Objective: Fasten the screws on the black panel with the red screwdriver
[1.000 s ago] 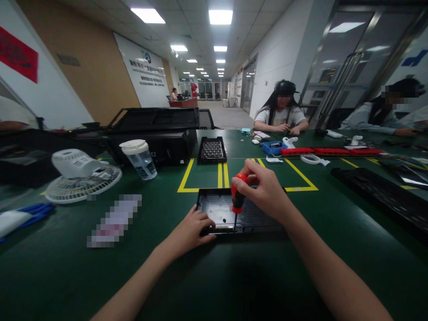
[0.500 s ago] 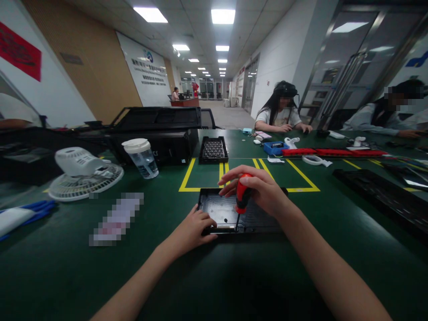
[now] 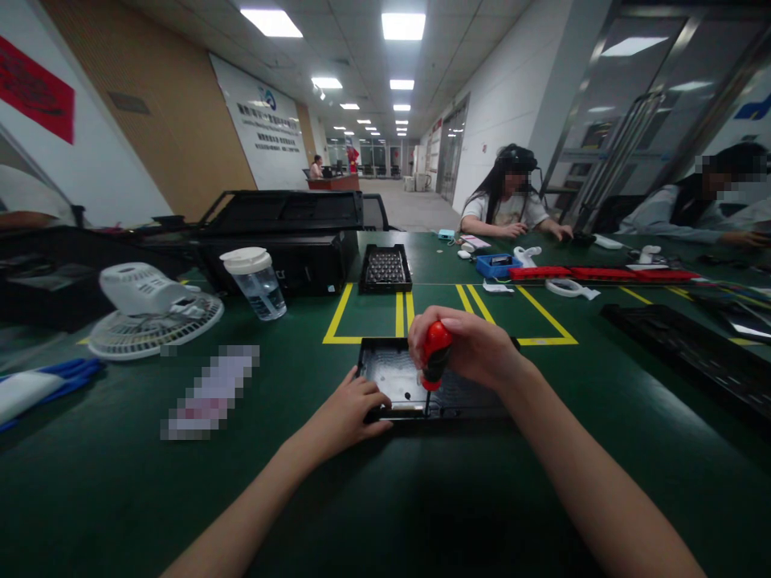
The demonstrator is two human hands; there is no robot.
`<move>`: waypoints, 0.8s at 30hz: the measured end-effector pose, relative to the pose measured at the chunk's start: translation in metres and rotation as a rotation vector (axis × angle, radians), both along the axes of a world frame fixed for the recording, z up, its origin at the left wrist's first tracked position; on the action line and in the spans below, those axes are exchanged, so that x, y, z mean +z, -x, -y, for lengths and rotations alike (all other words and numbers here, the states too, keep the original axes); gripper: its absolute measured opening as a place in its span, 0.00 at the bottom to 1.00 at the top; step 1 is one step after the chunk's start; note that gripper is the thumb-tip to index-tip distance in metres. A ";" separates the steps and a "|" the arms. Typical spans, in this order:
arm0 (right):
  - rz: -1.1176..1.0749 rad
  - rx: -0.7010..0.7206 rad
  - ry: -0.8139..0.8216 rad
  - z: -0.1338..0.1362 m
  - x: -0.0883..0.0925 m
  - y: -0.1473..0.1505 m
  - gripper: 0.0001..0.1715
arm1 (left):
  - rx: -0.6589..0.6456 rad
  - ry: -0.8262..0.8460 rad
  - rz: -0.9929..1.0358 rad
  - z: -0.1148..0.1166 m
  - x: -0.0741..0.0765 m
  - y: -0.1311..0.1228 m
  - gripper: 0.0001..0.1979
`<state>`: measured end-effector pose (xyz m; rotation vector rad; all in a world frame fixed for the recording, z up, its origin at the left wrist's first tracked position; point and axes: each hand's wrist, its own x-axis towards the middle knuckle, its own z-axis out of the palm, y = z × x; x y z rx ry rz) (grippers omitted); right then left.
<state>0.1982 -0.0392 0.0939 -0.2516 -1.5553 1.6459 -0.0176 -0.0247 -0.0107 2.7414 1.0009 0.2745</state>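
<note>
Red and black, the screwdriver (image 3: 434,360) is seen in the head view clasped by the right grip (image 3: 473,347), its shaft (image 3: 428,403) pointed down into the black tray (image 3: 385,365) on the green desk (image 3: 451,502). The tray is held toward its left end by the left grip (image 3: 354,407). If tilted, the screwdriver could be skidded aside; if too lightly held, the tray could be turned.

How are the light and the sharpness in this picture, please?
Head view: ceiling lights wash out to white, and pale glare lies inside the black tray beside the screwdriver. Head view: a dark shadow lies on the green table nearest the camera. Head view: edges look stretched, the wall lettering soft.
</note>
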 end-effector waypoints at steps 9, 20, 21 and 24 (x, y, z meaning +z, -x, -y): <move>0.058 0.039 -0.013 0.004 0.002 -0.004 0.13 | -0.011 -0.022 -0.010 0.002 0.002 -0.001 0.12; 0.097 -0.004 -0.053 0.002 0.003 -0.009 0.13 | 0.000 0.000 0.003 0.002 0.003 -0.002 0.11; 0.106 -0.009 -0.057 0.002 0.003 -0.010 0.13 | 0.000 0.000 0.003 0.002 0.003 -0.002 0.11; 0.121 -0.033 -0.064 0.002 0.004 -0.011 0.12 | -0.002 -0.002 0.005 0.002 0.003 -0.002 0.11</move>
